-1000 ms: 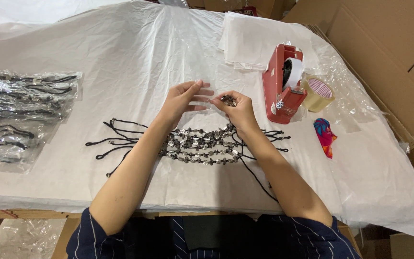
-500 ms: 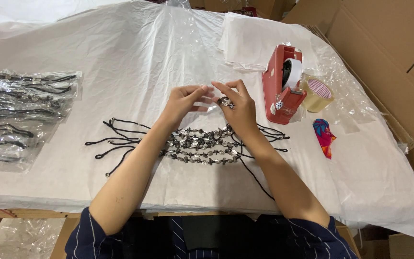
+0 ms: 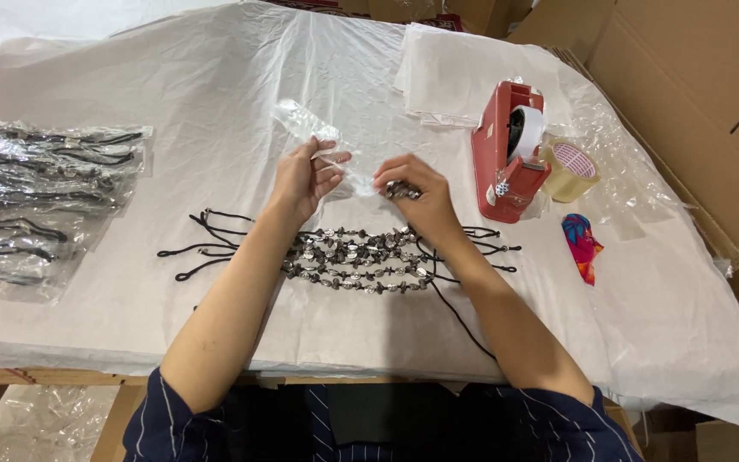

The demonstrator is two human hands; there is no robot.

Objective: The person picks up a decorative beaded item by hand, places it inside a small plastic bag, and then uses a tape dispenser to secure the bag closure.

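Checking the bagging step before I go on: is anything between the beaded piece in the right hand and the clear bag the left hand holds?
Nothing visible. The right hand holds the beaded piece right beside the clear bag, which the left hand holds above the table.

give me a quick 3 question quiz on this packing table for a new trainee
1. True or false: the left hand holds a clear plastic sleeve bag raised above the white sheet-covered table.
2. What lies beside the red desktop tape dispenser? A) a roll of clear tape B) scissors C) a stapler
3. Fill in: the right hand pinches a bunch of small dark ____ at the bag's mouth.

Key
1. True.
2. A.
3. Beads; they look like part of a beaded black cord necklace, like the row of beaded cord necklaces lying under both wrists.
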